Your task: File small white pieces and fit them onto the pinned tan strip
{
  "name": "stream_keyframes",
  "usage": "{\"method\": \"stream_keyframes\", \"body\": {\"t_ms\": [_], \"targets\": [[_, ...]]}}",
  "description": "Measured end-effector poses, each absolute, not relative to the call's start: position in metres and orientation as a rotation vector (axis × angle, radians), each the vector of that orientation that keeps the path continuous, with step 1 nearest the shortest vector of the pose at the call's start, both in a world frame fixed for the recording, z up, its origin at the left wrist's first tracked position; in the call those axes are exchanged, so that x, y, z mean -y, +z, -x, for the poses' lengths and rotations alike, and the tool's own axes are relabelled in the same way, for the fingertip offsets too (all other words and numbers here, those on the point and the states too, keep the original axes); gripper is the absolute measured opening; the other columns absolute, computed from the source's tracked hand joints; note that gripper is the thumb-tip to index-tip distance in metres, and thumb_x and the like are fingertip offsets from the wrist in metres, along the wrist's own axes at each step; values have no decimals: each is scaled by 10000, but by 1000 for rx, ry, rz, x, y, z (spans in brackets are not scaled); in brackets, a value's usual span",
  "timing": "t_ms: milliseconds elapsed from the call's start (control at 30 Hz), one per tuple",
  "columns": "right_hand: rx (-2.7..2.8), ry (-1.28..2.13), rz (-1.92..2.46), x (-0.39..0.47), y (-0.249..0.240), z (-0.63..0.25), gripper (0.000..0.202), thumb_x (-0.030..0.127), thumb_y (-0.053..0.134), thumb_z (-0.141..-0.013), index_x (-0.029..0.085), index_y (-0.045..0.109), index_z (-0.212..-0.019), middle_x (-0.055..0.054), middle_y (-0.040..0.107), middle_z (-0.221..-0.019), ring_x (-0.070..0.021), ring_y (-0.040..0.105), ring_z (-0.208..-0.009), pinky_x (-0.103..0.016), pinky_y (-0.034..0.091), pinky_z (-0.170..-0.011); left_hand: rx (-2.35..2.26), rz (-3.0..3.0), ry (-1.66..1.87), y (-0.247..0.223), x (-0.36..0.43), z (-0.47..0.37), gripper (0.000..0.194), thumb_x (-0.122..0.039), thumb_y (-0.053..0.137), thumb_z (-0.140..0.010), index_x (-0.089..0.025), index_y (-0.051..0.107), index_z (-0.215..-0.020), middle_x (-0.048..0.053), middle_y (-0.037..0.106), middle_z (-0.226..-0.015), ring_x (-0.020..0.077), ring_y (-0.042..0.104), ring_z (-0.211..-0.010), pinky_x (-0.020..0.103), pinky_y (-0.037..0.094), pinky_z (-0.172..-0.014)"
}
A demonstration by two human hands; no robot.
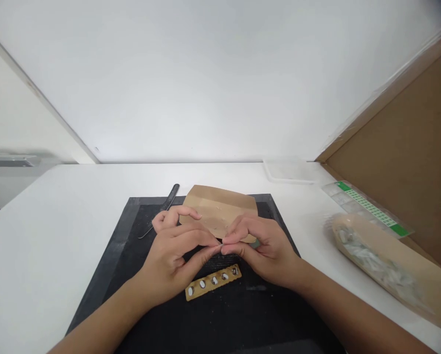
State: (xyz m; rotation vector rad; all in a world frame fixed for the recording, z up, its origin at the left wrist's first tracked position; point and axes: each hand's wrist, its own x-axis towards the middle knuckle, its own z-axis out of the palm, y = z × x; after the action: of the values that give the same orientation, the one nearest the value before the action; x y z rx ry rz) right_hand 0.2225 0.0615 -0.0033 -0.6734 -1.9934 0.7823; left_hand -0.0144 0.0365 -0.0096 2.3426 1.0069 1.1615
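Over black mat (205,324), a tiny piece (221,245) is pinched between left hand (171,255) and right hand (270,248), equally near, long axis unclear

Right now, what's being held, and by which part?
Something tiny, pinched between thumb and fingertips of the left hand and right hand; which part of it they grip is too small to tell.

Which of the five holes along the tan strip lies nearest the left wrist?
The leftmost hole in the tan strip, at its end; the other four holes sit farther right.
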Motion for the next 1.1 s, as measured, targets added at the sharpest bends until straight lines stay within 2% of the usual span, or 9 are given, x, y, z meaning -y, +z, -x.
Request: {"method": "stream_keyframes", "body": {"t_ms": [200, 433, 600, 767, 900, 1100], "targets": [[1980, 791, 632, -61, -2, -222, 79, 244, 814, -941, 216, 741, -929, -4, 774, -852, -125, 733, -765, -231, 567, -700, -967, -2460, 1196, -2, -37, 16, 130, -147, 696, -1006, -262, 756, -1000, -28, 829, -972, 234, 685, -1024, 476, 401, -1019], [1945, 790, 669, -67, 1, -230, 82, 198, 815, -930, 234, 742, -925, 9, 767, -863, -126, 727, -779, -245, 567, -724, -1027, -2566, 1238, -1, -36, 12, 102, -192, 751, -986, -290, 774, -976, -71, 845, -1005, 307, 592, -1189, 490, 280, -954], [1936, 654, 705, -72, 4, -238, 145, 160, 844, -887, 241, 734, -937, 14, 778, -881, -136, 731, -797, -268, 571, -753, -1198, -2542, 1320, -5, -36, 11, 136, -166, 746, -987, -299, 771, -979, -94, 850, -1042, 291, 632, -1159, 490, 304, -930], [2068, 686, 741, -72, 7, -237, 77, 209, 799, -937, 236, 729, -953, 2, 815, -1003, -133, 778, -879, -258, 587, -798, -1400, -2524, 1273, -11, -38, 11, 161, -150, 716, -1005, -300, 771, -1025, -78, 848, -1089, 287, 666, -1140, 486, 327, -924], [2116, 621, 782, -70, 10, -235, 132, 195, 777, -940, 230, 673, -867, 20, 817, -1025, -122, 778, -888, -260, 562, -790, -1467, -2540, 1259, -12, -38, 10, 178, -136, 678, -1028, -288, 739, -1095, -72, 841, -1127, 270, 690, -1130, 487, 333, -934], [2242, 517, 762, -70, 12, -240, 189, 184, 742, -974, 228, 603, -853, 49, 824, -995, -117, 767, -850, -334, 491, -879, -1574, -2556, 1266, -17, -40, 12, 319, -15, 554, -1032, -241, 684, -1217, 18, 800, -1187, 227, 709, -1041, 460, 329, -877]]}}
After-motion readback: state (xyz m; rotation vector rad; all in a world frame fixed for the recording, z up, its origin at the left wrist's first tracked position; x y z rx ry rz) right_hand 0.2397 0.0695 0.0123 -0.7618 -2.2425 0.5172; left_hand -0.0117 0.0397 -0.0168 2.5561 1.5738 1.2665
